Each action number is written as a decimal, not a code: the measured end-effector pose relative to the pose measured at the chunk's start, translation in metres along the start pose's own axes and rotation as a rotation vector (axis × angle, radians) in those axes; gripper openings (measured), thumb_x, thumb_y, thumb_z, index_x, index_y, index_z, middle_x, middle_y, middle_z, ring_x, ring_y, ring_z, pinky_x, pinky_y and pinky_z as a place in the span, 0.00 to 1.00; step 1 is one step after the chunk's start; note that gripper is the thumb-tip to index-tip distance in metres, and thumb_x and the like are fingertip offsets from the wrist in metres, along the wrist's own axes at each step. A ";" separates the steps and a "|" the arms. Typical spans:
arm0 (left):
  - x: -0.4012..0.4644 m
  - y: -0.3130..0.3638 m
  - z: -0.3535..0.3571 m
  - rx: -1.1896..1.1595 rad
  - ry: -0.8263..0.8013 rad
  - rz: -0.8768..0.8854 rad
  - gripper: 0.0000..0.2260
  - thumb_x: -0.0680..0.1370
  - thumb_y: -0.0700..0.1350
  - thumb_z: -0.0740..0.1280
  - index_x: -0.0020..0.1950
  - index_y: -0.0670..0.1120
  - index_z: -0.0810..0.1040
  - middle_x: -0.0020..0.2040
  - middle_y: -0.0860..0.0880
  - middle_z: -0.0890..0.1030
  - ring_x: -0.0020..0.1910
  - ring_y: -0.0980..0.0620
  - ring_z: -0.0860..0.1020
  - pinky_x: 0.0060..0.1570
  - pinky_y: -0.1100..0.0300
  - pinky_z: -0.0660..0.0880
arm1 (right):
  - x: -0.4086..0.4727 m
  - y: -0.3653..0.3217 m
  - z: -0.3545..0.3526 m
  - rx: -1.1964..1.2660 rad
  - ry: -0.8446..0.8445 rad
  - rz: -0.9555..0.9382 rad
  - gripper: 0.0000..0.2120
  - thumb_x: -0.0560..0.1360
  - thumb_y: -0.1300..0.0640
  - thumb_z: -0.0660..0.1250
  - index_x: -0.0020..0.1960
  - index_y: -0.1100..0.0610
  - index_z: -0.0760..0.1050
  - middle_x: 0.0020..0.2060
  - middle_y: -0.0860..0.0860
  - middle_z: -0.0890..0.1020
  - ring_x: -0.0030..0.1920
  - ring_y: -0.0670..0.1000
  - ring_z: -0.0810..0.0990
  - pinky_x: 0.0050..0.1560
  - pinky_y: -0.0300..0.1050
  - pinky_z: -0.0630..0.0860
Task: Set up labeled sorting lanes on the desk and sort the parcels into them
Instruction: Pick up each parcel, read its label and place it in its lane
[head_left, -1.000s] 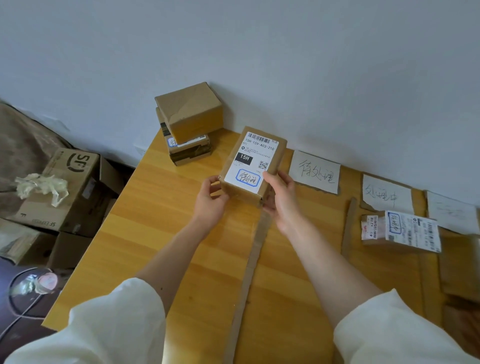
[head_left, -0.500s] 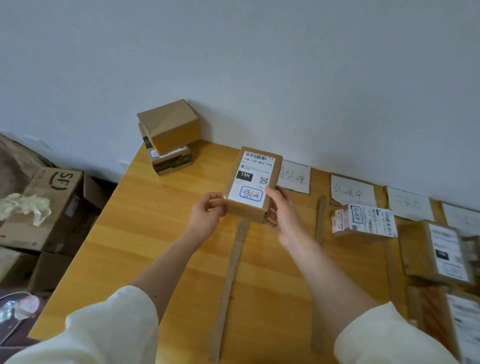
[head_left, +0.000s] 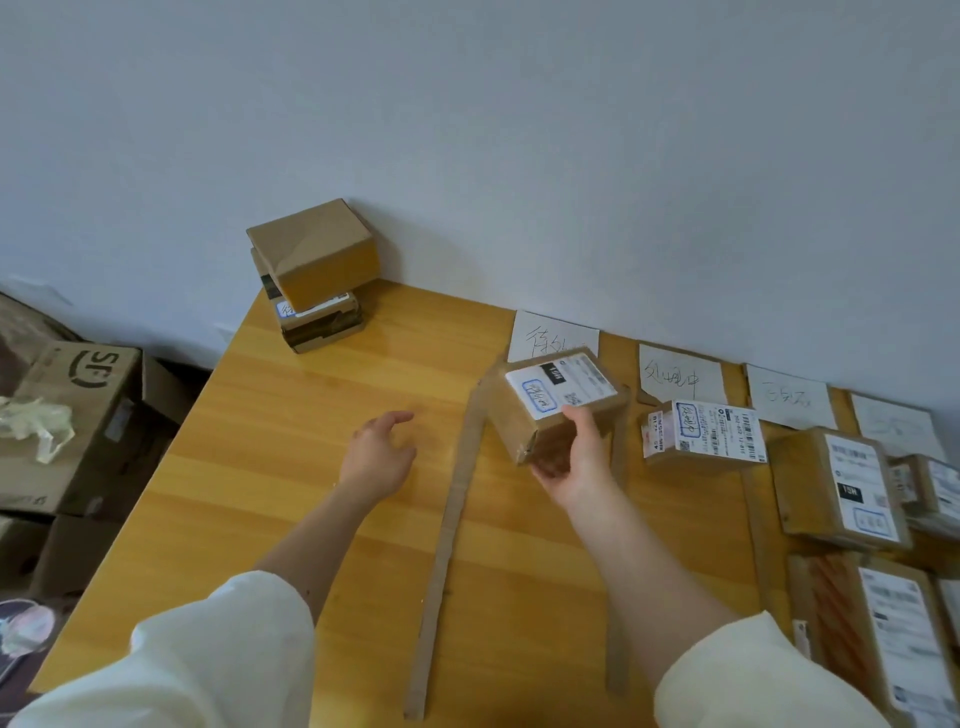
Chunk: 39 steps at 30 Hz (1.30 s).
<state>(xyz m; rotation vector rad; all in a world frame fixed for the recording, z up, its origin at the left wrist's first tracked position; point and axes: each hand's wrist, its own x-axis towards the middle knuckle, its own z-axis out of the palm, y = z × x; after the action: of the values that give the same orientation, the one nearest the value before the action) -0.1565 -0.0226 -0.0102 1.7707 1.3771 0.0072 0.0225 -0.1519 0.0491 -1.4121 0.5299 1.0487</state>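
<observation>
One hand now carries the parcel (head_left: 556, 402): the right hand (head_left: 574, 460) grips it over the first lane, while the left hand (head_left: 376, 460) has let go, fingers apart, so placement looks close.

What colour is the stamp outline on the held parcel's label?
Blue, on the parcel in the right hand; head view.

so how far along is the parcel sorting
Done: paper lane labels line the wall, cardboard divider strips lie in place, and sorted parcels sit in the lanes further right. In hand: the right hand holds a labeled parcel over the first lane; the left hand is free. Left: two stacked boxes at the desk corner.
</observation>
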 end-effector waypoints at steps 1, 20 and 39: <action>0.001 -0.006 0.000 0.075 0.003 -0.001 0.21 0.77 0.45 0.65 0.69 0.56 0.69 0.72 0.47 0.68 0.64 0.43 0.70 0.49 0.51 0.77 | 0.002 -0.001 -0.001 0.030 0.038 0.020 0.22 0.72 0.47 0.70 0.62 0.53 0.70 0.55 0.56 0.79 0.57 0.56 0.77 0.64 0.55 0.74; 0.006 -0.038 -0.006 0.344 0.006 -0.044 0.31 0.72 0.47 0.71 0.73 0.59 0.65 0.77 0.49 0.56 0.74 0.45 0.56 0.70 0.50 0.60 | 0.005 0.019 0.054 -0.073 0.197 0.150 0.19 0.77 0.47 0.66 0.65 0.54 0.71 0.56 0.54 0.75 0.51 0.54 0.78 0.48 0.48 0.79; 0.053 -0.091 -0.091 0.157 0.204 -0.158 0.37 0.70 0.52 0.74 0.75 0.59 0.60 0.78 0.48 0.55 0.76 0.43 0.55 0.73 0.46 0.57 | 0.003 0.000 0.269 -0.531 -0.416 -0.064 0.36 0.72 0.44 0.71 0.75 0.54 0.61 0.68 0.60 0.70 0.64 0.57 0.73 0.65 0.55 0.73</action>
<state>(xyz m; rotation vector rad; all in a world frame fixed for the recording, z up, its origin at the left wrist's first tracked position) -0.2516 0.0765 -0.0349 1.8237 1.7025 -0.0057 -0.0498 0.1043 0.0866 -1.5865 -0.1103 1.4504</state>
